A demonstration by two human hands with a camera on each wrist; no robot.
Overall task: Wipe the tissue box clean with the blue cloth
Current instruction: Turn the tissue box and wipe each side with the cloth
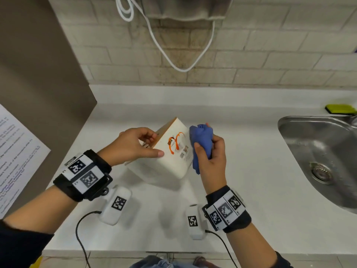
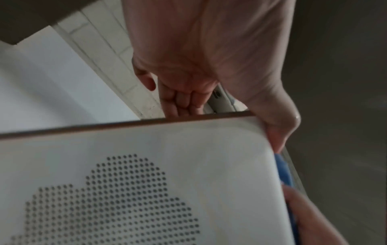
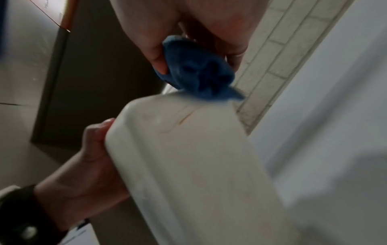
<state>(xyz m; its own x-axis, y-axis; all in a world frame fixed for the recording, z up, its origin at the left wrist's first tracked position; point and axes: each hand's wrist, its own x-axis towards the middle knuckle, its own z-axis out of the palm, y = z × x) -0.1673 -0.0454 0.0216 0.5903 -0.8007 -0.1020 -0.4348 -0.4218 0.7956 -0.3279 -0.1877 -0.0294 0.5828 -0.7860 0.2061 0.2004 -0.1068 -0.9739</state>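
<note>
A white tissue box [image 1: 173, 151] with an orange print is tilted above the counter, its wooden top edge turned to the left. My left hand [image 1: 139, 146] grips that top edge, thumb on the printed face. The left wrist view shows a dotted side of the tissue box [image 2: 146, 182] and my curled left fingers [image 2: 182, 99]. My right hand [image 1: 210, 153] holds a bunched blue cloth [image 1: 201, 142] against the box's right side. In the right wrist view the blue cloth [image 3: 196, 73] touches the upper corner of the tissue box [image 3: 188, 165].
A white counter [image 1: 241, 200] runs to a steel sink [image 1: 324, 157] on the right, with a green sponge [image 1: 341, 109] behind it. A brown panel [image 1: 38, 84] and a printed sheet [image 1: 17, 157] stand at left. A white cable [image 1: 173, 55] hangs on the tiled wall.
</note>
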